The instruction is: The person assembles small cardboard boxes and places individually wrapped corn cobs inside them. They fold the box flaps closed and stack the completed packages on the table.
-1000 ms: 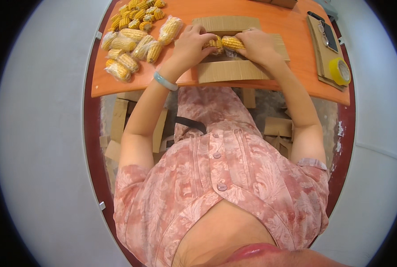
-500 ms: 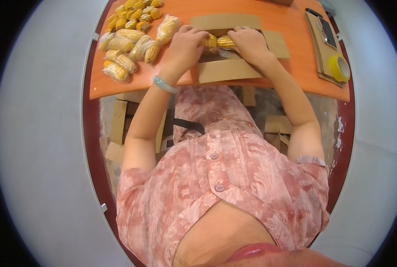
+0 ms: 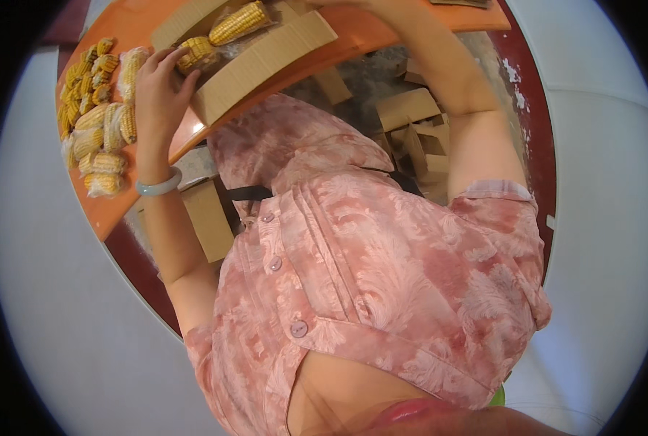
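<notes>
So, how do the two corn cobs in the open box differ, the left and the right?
The left cob looks short and stubby; the right cob looks longer. The left cob sits right by the fingers of the left hand; the right cob lies clear of them. Both are yellow and lie in the cardboard box.

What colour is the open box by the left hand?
The box is plain brown; head view shows best.

Over on the desk [image 3: 113, 211], two corn cobs [image 3: 238, 23] lie in the carton [image 3: 266, 67], one right of the other; more cobs [image 3: 89, 140] cluster left of it, and cardboard [image 3: 407, 110] sits beneath, on the floor [image 3: 371, 71].
</notes>
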Tool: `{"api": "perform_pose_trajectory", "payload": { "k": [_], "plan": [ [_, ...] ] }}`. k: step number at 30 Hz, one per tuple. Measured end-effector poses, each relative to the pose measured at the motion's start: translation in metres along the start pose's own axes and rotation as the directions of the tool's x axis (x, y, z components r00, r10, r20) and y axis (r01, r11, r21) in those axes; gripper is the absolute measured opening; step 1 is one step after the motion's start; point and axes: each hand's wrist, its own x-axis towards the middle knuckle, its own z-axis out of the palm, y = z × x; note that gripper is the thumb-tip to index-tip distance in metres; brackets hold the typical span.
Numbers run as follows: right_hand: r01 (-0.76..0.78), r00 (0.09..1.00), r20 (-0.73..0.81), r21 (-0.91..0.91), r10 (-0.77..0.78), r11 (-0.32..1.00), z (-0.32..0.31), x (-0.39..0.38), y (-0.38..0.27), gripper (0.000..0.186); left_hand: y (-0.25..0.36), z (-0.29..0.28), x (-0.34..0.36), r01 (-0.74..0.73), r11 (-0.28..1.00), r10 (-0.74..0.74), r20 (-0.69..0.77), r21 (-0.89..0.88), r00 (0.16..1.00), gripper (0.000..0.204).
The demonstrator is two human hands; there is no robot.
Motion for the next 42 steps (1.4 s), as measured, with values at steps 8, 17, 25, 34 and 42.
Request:
{"api": "perform_pose_trajectory", "payload": {
  "k": [8, 17, 25, 34, 42],
  "plan": [
    [-0.142, 0.973, -0.163, 0.123, 0.162, 0.982, -0.063, -0.08, 0.031, 0.028, -0.004, 0.001, -0.006, 0.001, 0.999, -0.001, -0.011, -0.043, 1.0, 0.029],
    [-0.244, 0.938, -0.155, 0.336, 0.309, 0.91, -0.049, -0.121, 0.027, 0.03, 0.003, -0.038, -0.039, 0.075, 0.973, -0.136, -0.275, -0.219, 0.952, 0.017],
    [-0.132, 0.988, -0.059, 0.18, 0.145, 0.975, 0.006, -0.01, -0.024, 0.024, -0.032, -0.059, -0.117, 0.321, 0.688, -0.654, -0.363, -0.651, 0.663, 0.014],
    [-0.26, 0.965, 0.06, 0.131, 0.254, 0.957, 0.059, 0.033, -0.022, 0.023, -0.05, -0.09, -0.178, 0.492, 0.612, -0.791, -0.466, -0.619, 0.396, 0.015],
    [-0.221, 0.974, -0.029, 0.099, 0.225, 0.97, 0.041, 0.02, -0.036, 0.023, -0.072, -0.066, -0.146, 0.574, 0.819, -0.452, -0.591, 0.022, 0.668, 0.016]
  ]
}}
